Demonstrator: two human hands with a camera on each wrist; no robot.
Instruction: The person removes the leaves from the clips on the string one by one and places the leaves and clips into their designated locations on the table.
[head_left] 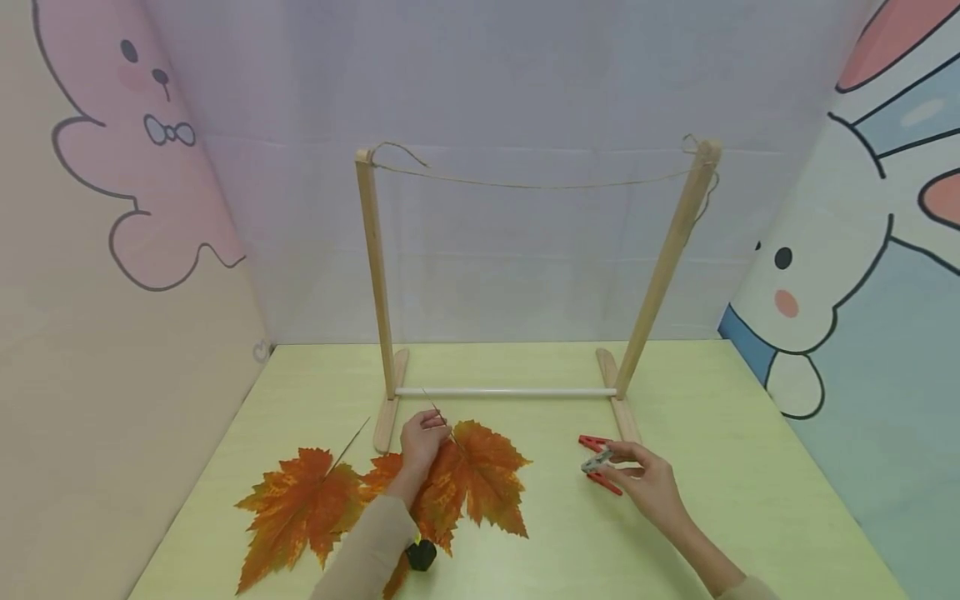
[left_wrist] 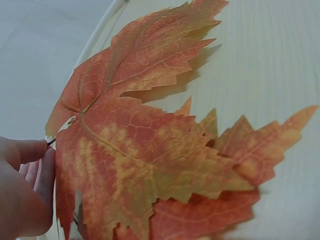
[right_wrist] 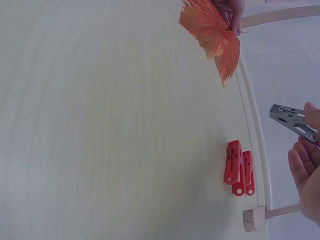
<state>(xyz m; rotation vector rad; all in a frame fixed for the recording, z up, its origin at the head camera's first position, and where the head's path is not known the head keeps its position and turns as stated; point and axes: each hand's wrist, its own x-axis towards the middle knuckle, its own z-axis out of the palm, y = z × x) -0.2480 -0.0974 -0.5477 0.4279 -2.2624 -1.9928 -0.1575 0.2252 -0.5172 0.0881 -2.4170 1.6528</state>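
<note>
My left hand (head_left: 424, 440) pinches the thin stem of an orange maple leaf (head_left: 480, 475); in the left wrist view this leaf (left_wrist: 120, 155) spreads out from the fingertips. Beneath and beside it lie other leaves, one of them a maple leaf (head_left: 303, 508) at the left with its stem pointing up. A grey clothespin (right_wrist: 290, 120) is pinched between the thumb and fingers of my right hand (head_left: 651, 483). Below that hand, red clothespins (right_wrist: 237, 167) lie close together on the table.
A wooden frame with two posts (head_left: 378, 275) stands at the back, a slack string (head_left: 525, 185) tied between their tops. A white rod (head_left: 502, 392) joins its feet. Near my left sleeve sits a small dark object (head_left: 422, 555). Printed walls flank the pale table (head_left: 720, 433).
</note>
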